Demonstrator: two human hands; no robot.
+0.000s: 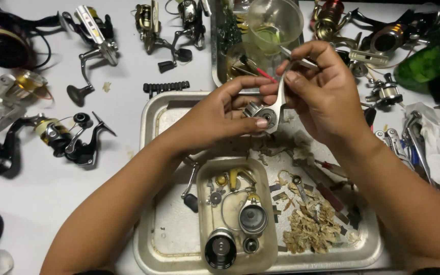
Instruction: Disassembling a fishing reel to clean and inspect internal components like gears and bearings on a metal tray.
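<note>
Left hand (220, 114) grip is clenched on a small silver reel part (267, 114), thumb over its round hub. Right hand (317, 86) grip pinches the part's upper arm. Directly beneath both grips: a metal tray (151, 122) holding a clear parts tub (204, 203).

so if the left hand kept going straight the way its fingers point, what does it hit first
Most likely the right hand: the left hand points right across the silver metal part that both hold, and the right hand's fingers sit just beyond it. Depth is hard to judge.

Silver reel part (273, 109), red-tipped brush (260, 73), green bag (429, 61).
</note>
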